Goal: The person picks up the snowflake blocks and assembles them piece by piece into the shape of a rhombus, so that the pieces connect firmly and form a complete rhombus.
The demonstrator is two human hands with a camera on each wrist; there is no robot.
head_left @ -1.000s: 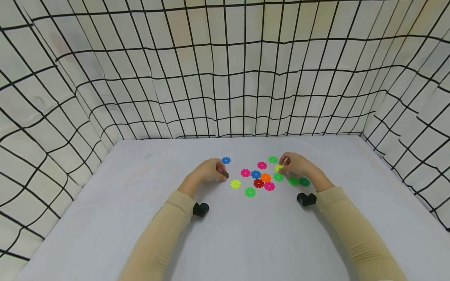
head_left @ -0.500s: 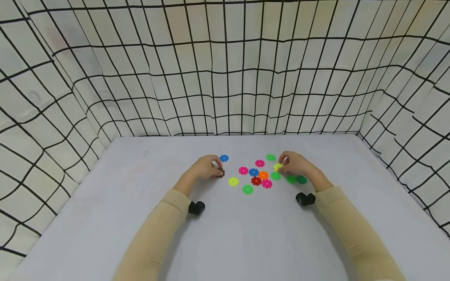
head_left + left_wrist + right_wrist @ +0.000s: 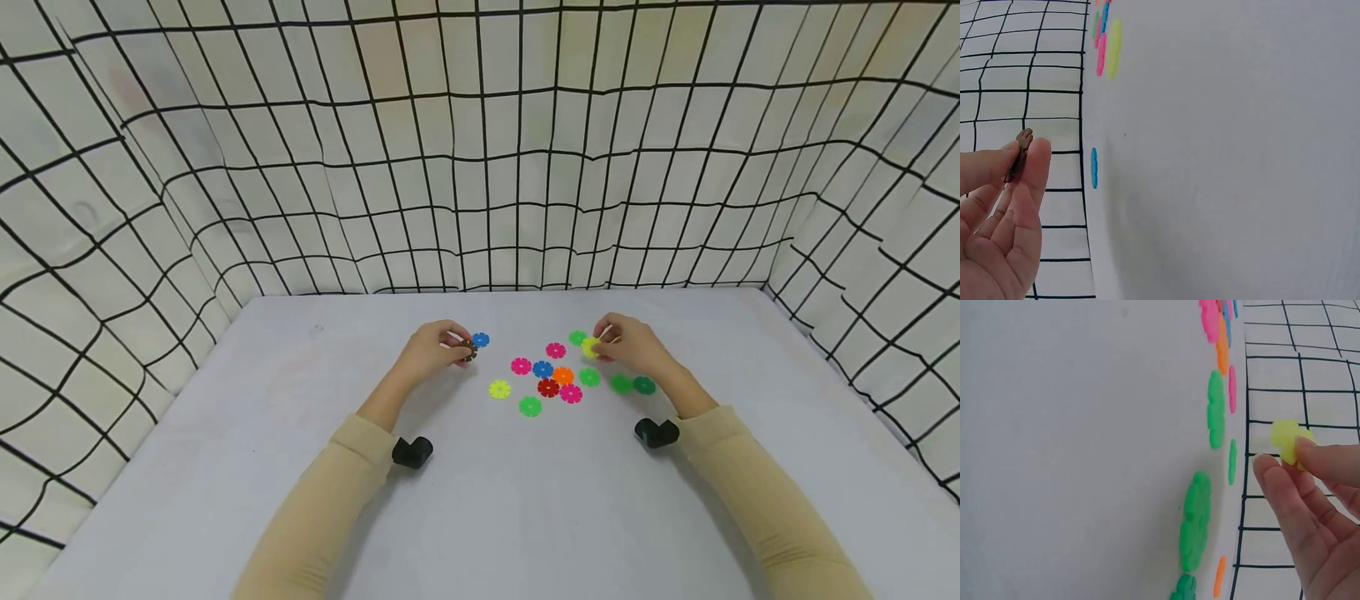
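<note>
My left hand [image 3: 431, 352] pinches a brown notched plastic disc [image 3: 470, 350] between thumb and fingers. In the left wrist view that brown disc [image 3: 1019, 156] is seen nearly edge-on, raised off the table. A flat blue disc [image 3: 481, 339] lies just past the fingertips. My right hand [image 3: 630, 342] pinches a yellow notched disc [image 3: 589, 347], its face turned partly to me; the right wrist view has this yellow disc [image 3: 1285, 432] above the table, partly covered by the thumb. A light green disc [image 3: 577, 337] lies behind it, and another light green disc [image 3: 589, 377] lies in front.
Between the hands several discs lie flat, among them a yellow one [image 3: 499, 389], a dark red one [image 3: 548, 387] and an orange one [image 3: 563, 376]. Two darker green discs, one [image 3: 644, 385] rightmost, lie below my right hand. Black-gridded white walls [image 3: 517, 183] enclose the white table [image 3: 480, 500].
My left hand has drawn back from the discs and risen with the brown disc, turning its face into view. The right hand has lifted the yellow disc slightly.
</note>
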